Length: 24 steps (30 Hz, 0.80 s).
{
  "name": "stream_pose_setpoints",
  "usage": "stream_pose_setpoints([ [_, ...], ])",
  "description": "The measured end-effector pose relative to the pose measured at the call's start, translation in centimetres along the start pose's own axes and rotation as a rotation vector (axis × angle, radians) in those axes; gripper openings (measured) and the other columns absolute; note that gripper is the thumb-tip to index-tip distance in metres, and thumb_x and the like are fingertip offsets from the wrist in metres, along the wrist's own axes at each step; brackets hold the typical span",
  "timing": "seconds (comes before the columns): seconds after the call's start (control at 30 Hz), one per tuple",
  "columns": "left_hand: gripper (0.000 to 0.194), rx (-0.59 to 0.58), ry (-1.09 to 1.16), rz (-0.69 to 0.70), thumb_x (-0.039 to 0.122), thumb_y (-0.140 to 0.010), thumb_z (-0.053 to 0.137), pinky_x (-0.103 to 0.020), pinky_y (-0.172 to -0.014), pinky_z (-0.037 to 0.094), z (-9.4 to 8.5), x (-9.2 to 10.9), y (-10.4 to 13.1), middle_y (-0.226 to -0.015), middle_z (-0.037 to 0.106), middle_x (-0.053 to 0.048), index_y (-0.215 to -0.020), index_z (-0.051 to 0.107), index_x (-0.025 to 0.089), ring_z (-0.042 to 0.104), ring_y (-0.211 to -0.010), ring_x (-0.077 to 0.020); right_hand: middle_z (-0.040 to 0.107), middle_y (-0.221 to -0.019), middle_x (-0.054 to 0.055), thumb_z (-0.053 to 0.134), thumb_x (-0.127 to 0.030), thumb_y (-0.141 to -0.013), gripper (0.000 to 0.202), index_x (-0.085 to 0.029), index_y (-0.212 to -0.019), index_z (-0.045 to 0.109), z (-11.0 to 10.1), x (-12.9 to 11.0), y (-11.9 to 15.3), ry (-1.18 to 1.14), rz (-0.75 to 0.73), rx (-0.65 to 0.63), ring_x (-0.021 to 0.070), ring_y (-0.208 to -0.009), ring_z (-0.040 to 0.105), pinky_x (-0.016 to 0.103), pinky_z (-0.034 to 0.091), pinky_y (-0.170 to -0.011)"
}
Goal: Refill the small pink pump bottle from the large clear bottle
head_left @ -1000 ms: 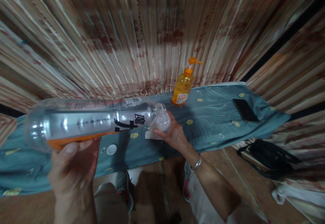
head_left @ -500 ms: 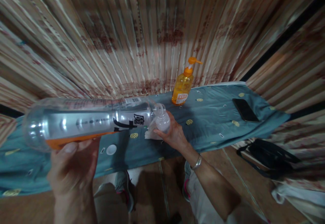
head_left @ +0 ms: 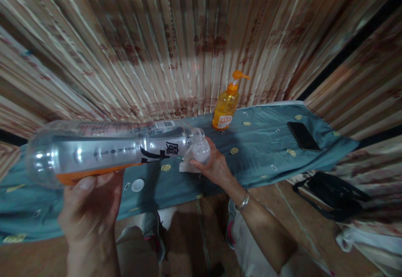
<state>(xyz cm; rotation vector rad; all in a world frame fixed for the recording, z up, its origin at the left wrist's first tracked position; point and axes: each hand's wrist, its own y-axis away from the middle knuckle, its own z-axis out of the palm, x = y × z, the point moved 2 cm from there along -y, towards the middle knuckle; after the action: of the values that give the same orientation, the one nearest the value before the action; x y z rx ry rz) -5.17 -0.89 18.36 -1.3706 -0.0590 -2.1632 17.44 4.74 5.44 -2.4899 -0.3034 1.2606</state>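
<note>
My left hand (head_left: 91, 206) is closed around a large clear plastic bottle (head_left: 103, 147) with a silver and orange label. The bottle lies almost level in the air, its neck pointing right. At that mouth, my right hand (head_left: 215, 164) grips a small, clear, rounded container (head_left: 201, 150), whose exact kind is unclear. Crumpled white tissue (head_left: 187, 162) hangs beside the same fingers. On the cloth below the large bottle lies a round white cap (head_left: 137, 185).
A teal patterned cloth (head_left: 257, 143) covers the narrow table. Toward the back stands an orange pump bottle (head_left: 225, 107); a black phone (head_left: 303, 136) lies at the right. Pleated curtains (head_left: 141, 51) hang behind. A black bag (head_left: 336, 193) is below the table's right side.
The large bottle has shifted very slightly, its base a little farther left. Both hands keep their grips.
</note>
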Motion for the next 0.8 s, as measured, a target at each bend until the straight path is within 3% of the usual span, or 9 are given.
stream_pose_setpoints([
  [0.2,0.021,-0.06,-0.059,-0.04,0.03,-0.061,0.078,-0.043,-0.104,0.053,-0.23,0.15,-0.02,-0.093,0.075,0.007,-0.079,0.07,0.038,0.06,-0.12,-0.0248,0.056,-0.138,0.019,0.077,-0.041,-0.072,0.09,-0.012,-0.144,0.032,0.05,0.09,0.0,-0.004,-0.011,0.011,0.0298,-0.124,0.059,0.045,0.05,-0.103],
  [0.4,0.024,0.011,-0.028,-0.002,0.022,-0.064,0.068,-0.041,-0.101,0.055,-0.29,-0.05,0.02,-0.089,0.076,0.006,-0.083,0.072,0.035,0.063,-0.115,-0.0229,0.057,-0.139,0.017,0.076,-0.041,-0.073,0.09,-0.016,-0.146,0.03,0.11,0.22,0.06,0.004,-0.025,0.015,0.0291,-0.124,0.059,0.046,0.05,-0.103],
  [0.57,0.021,-0.032,-0.01,0.025,0.02,-0.066,0.064,-0.041,-0.102,0.055,-0.04,-0.08,-0.04,-0.098,0.076,0.005,-0.083,0.073,0.031,0.062,-0.116,-0.0226,0.056,-0.139,0.017,0.076,-0.041,-0.072,0.091,-0.016,-0.146,0.03,0.17,0.22,0.03,0.011,-0.029,0.017,0.0295,-0.124,0.059,0.046,0.05,-0.103],
  [0.8,0.019,-0.03,-0.029,0.011,0.021,-0.067,0.064,-0.043,-0.103,0.053,-0.14,-0.02,0.06,-0.092,0.076,0.004,-0.081,0.073,0.03,0.062,-0.115,-0.024,0.058,-0.137,0.017,0.076,-0.041,-0.073,0.09,-0.014,-0.146,0.03,0.26,0.33,0.08,0.021,-0.045,0.029,0.0291,-0.121,0.061,0.045,0.051,-0.102],
])
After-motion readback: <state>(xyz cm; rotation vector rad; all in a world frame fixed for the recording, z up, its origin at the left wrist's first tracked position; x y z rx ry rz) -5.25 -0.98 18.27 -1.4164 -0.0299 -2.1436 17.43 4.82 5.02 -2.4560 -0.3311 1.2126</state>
